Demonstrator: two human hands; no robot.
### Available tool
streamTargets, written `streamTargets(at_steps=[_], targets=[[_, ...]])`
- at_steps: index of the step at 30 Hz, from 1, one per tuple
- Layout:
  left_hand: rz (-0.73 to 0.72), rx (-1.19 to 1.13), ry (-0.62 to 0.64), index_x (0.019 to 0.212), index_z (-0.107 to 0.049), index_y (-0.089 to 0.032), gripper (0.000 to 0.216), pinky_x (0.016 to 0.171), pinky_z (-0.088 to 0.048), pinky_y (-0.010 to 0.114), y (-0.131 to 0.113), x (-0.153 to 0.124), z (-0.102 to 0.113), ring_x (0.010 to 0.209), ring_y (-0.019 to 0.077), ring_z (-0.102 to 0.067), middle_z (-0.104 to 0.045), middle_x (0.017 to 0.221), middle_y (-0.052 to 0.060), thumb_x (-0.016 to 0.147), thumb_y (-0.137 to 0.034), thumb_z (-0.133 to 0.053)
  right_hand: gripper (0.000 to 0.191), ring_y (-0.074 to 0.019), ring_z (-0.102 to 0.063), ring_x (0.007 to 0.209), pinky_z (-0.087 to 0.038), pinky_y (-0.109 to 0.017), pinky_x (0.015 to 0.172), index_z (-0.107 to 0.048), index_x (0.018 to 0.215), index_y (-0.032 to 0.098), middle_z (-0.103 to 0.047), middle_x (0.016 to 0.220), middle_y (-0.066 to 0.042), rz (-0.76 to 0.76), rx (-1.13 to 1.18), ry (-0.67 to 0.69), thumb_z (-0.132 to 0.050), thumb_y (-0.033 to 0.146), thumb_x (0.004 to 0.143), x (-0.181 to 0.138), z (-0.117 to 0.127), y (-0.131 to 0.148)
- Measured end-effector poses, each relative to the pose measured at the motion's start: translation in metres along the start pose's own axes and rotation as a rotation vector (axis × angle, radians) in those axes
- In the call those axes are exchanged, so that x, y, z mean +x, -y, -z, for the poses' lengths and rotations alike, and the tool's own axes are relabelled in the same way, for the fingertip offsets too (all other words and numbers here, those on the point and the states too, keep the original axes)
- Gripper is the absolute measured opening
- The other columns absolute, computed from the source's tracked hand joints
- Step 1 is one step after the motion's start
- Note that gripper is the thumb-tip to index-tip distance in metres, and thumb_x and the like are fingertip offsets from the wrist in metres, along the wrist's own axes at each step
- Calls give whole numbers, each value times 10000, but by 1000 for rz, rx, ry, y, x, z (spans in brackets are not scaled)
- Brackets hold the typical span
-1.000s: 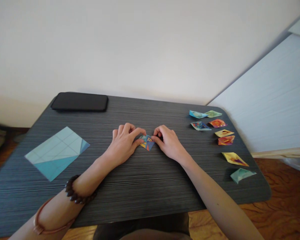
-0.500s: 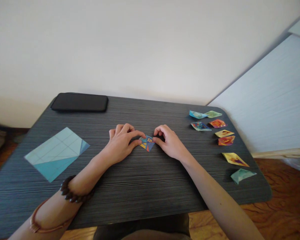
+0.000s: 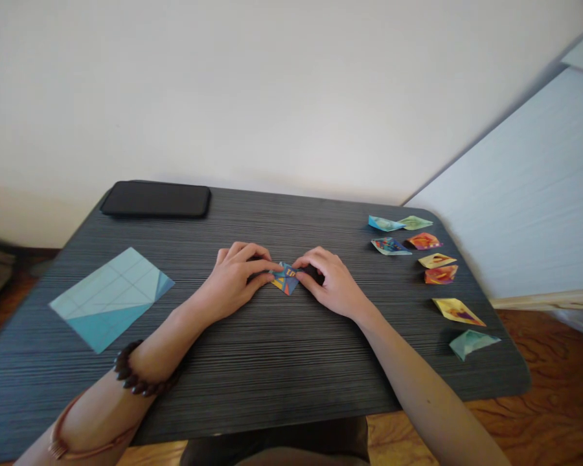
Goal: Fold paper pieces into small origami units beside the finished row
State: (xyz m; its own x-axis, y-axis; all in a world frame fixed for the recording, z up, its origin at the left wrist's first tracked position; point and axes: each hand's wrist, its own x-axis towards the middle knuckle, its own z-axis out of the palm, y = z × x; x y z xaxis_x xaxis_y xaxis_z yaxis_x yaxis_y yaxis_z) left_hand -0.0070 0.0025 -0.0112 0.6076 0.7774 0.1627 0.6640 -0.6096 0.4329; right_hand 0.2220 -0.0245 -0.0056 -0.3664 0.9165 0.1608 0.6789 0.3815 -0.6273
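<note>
The person's bare left hand point(image 3: 236, 278) and bare right hand point(image 3: 330, 281) are pinching opposite sides of a small, blue-and-orange folded paper point(image 3: 286, 283) lying between them on the dark grey table point(image 3: 272, 369). Bright folded papers point(image 3: 459, 311) are sitting rightward. A flat black slab point(image 3: 155, 199) is resting farther back.

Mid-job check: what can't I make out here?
Head view, hidden: underside of the patterned paper, facing away; its side corners, under the left hand and right hand.
Head view, too small: whether either hand pinches the paper or just presses it.
Head view, cut off: pale panel, by the picture's right edge; table, by its left edge.
</note>
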Motion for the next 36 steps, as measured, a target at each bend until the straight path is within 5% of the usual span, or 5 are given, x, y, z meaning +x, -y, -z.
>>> streamTargets(at_steps=[11, 20, 36], targets=[[100, 9, -61, 953, -695, -319, 187, 835, -331, 392, -10, 5, -4, 1008, 226, -480, -597, 1043, 24, 866, -390, -546, 149, -161, -554, 881, -367, -306, 767, -621, 974, 231, -620, 931, -19, -58, -38, -23, -534, 177, 866, 3, -6, 0], [253, 16, -103, 871, -680, -294, 173, 870, -298, 447, -27, 11, -8, 1025, 256, -461, -594, 980, 21, 773, -429, -634, 140, -182, -527, 847, -330, -312, 755, -603, 850, 220, -596, 850, -12, -171, -146, -98, -630, 350, 804, 6, -16, 11], [267, -33, -23, 906, -687, -303, 154, 885, -291, 498, -20, 12, -5, 1034, 266, -450, -579, 1008, 31, 801, -323, -575, 152, -149, -521, 799, -362, -303, 738, -581, 941, 221, -580, 869, -8, -161, 57, 12, -592, 164, 801, 8, -1, -1]])
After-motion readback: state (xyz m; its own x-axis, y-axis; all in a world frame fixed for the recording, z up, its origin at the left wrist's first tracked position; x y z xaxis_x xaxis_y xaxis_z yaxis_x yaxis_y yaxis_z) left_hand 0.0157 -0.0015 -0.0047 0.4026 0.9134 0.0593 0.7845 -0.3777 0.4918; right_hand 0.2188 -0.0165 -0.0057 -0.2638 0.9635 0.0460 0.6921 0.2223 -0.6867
